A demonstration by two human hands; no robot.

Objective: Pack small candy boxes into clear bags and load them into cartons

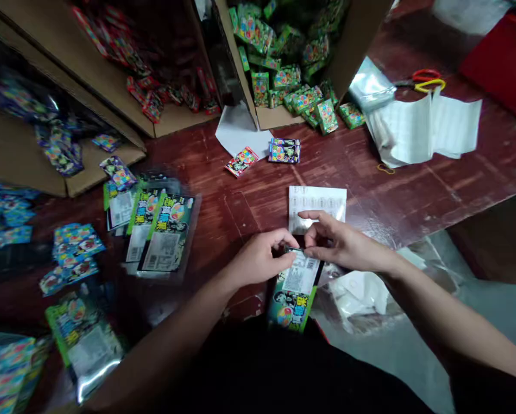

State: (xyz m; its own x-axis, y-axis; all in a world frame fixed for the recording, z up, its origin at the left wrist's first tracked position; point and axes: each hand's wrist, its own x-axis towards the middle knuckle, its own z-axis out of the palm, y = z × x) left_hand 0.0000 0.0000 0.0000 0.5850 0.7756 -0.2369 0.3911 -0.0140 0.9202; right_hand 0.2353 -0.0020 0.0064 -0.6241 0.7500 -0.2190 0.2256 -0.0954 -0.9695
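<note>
A green and black printed pouch [293,307] with a white label lies slanted at the front of my body. My left hand [268,256] pinches its upper edge between thumb and forefinger. At the same edge my right hand [341,241] has thumb and fingertips closed on the right corner, with its forefinger raised. Just beyond the right hand is a white sheet of round stickers [320,198], partly covered by the fingers. A small red packet [242,161] and small purple packets [284,150] lie farther back on the table.
Open cardboard boxes hold red packets [152,95], green packets [283,80] and purple packets [61,141]. Similar large pouches [167,230] overlap at left, near blue packets [76,244]. Scissors [428,80] and white sheets [413,129] are at right. Clear plastic bags [361,296] lie below the table edge.
</note>
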